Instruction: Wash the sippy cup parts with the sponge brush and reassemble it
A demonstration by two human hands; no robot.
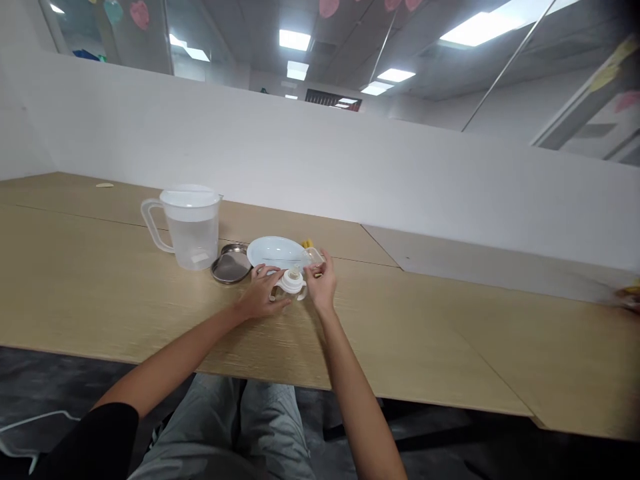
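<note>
A: Live at the desk (100, 313): your left hand (261, 300) sits on the white spouted cap (293, 283), fingers (260, 272) spread wide, steadying it.

B: And your right hand (321, 287)?

A: Fingers narrow, pinching a small tan piece (318, 274) (too small to identify), just beside the clear plastic cup (313, 257), close to the cap.

The two-handled cup (293, 283) is smooth white plastic; left of it, the pitcher (193, 243) is translucent plastic, the dish (230, 268) brushed metal, the tabletop (125, 293) matt wood-grain laminate.
</note>
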